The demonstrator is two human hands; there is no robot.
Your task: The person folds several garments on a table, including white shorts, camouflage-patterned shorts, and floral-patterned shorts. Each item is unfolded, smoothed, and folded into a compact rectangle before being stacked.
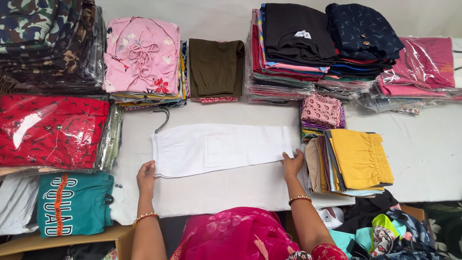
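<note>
A white pair of trousers lies folded lengthwise and flat on the pale table, waistband to the left with a black-and-white drawstring trailing up. My left hand presses the lower left corner by the waistband. At the garment's lower right end, my right hand rests with its fingers on the cloth. Both wrists wear beaded bangles.
Stacks of folded clothes ring the table: camouflage and red packs at left, a pink floral pile, an olive garment, tall bagged piles at back right, a mustard-topped stack by my right hand, and a teal shirt at lower left.
</note>
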